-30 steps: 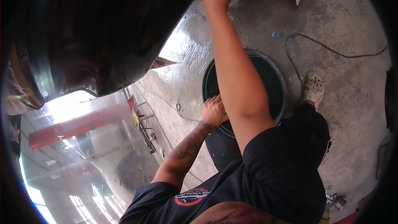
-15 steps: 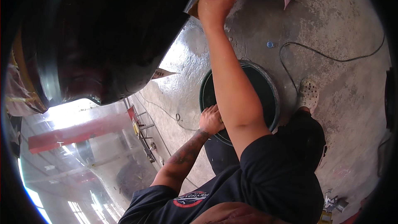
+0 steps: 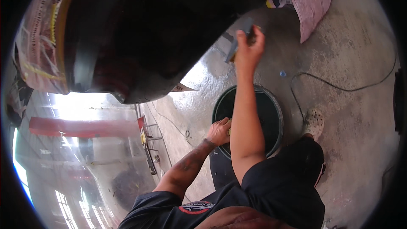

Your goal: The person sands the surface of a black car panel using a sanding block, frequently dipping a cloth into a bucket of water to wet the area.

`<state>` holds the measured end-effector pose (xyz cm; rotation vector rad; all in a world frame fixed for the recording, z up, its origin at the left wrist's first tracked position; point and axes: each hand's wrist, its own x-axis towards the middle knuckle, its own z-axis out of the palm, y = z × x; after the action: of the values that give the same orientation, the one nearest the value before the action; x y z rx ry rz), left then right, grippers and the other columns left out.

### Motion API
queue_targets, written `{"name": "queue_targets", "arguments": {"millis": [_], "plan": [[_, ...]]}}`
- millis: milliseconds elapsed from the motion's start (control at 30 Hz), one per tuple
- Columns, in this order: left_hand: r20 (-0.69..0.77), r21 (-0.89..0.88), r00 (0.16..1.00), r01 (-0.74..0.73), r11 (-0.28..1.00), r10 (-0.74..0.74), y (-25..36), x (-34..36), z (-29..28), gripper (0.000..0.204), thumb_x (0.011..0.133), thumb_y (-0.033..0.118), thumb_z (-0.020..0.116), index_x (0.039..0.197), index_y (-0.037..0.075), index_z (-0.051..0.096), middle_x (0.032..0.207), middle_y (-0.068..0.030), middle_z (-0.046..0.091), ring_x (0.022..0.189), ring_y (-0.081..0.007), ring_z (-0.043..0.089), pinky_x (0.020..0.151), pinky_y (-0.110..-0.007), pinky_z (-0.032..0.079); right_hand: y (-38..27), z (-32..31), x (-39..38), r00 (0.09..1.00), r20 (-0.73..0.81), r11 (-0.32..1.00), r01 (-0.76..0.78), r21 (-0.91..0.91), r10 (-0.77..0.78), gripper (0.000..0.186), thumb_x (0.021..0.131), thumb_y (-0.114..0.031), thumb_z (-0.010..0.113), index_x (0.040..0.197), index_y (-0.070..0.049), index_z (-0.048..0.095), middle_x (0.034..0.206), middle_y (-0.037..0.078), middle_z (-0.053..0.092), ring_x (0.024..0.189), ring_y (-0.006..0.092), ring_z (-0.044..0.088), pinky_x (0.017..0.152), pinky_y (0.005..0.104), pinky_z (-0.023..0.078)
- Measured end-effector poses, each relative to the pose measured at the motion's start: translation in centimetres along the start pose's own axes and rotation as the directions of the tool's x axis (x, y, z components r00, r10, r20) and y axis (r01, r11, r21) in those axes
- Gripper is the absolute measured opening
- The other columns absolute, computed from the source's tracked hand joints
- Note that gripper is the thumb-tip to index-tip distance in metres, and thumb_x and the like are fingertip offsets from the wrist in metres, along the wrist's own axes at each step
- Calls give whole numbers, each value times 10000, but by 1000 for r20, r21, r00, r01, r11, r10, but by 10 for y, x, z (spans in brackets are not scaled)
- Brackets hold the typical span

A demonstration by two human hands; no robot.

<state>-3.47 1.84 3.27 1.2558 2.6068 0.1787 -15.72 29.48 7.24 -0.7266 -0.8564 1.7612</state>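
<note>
In my right hand point(image 3: 250, 42), a flat grey pad point(image 3: 234, 44) with some yellow at its edge is gripped just off the lower right edge of a glossy black car body panel point(image 3: 140, 25). Below, my left hand point(image 3: 220, 132) is at the rim of a dark green round bucket point(image 3: 275, 110), closed on something yellow point(image 3: 229, 129), probably a sponge, mostly hidden behind my right forearm. The inside of the bucket is partly hidden by that forearm.
Pink masking paper with yellow tape point(image 3: 313, 4) hangs at top right, more point(image 3: 40, 46) at the left. A hose point(image 3: 347, 89) crosses the concrete floor beside my perforated shoe point(image 3: 314, 121). A small blue cap point(image 3: 282, 74) lies near it. A ladder-like metal frame point(image 3: 150, 140) is at lower left.
My right hand with the grey pad has come down and away from the panel's edge. The view has shifted, showing more masking paper at both sides. My left hand stays at the bucket.
</note>
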Motion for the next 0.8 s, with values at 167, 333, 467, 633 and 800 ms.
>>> {"name": "queue_targets", "arguments": {"millis": [167,333,467,633,800], "plan": [[-70,389,919,-333,859,388,61,87,-173,698,635,160,830,1307,212,649,1008,-85,630,857,-300,644,729,-440,515,-51,-24,41,988,-133,937,-22,349,72,488,944,-218,732,1355,-10,570,1305,173,596,1230,281,589,1063,393,444],[87,940,834,-249,232,544,117,177,-326,557,759,305,775,1293,220,639,1085,-44,585,947,-241,579,756,-384,454,-67,-12,46,996,-76,943,-28,333,56,503,955,-238,734,1390,-46,572,1306,148,614,1202,281,600,1048,392,455],[143,961,695,-267,68,704,147,246,-375,460,605,286,841,1010,224,632,976,-20,548,892,-235,595,727,-402,503,-75,19,46,970,-1,969,243,36,-243,537,912,-264,780,1382,-80,597,1322,157,606,1205,337,582,1035,435,459],[59,979,654,-185,84,754,207,310,-405,402,559,266,891,867,112,683,905,-102,624,849,-316,625,769,-428,526,-101,63,64,844,6,840,534,-97,-536,598,805,-234,853,1336,-90,618,1329,182,570,1159,402,547,1000,492,453],[58,992,672,-121,32,739,208,299,-409,408,564,237,885,896,110,685,937,-109,610,913,-325,619,809,-434,525,-104,87,-6,836,98,822,548,-156,-540,528,807,-199,790,1309,-156,634,1395,139,528,1205,371,502,1009,517,410]]}}
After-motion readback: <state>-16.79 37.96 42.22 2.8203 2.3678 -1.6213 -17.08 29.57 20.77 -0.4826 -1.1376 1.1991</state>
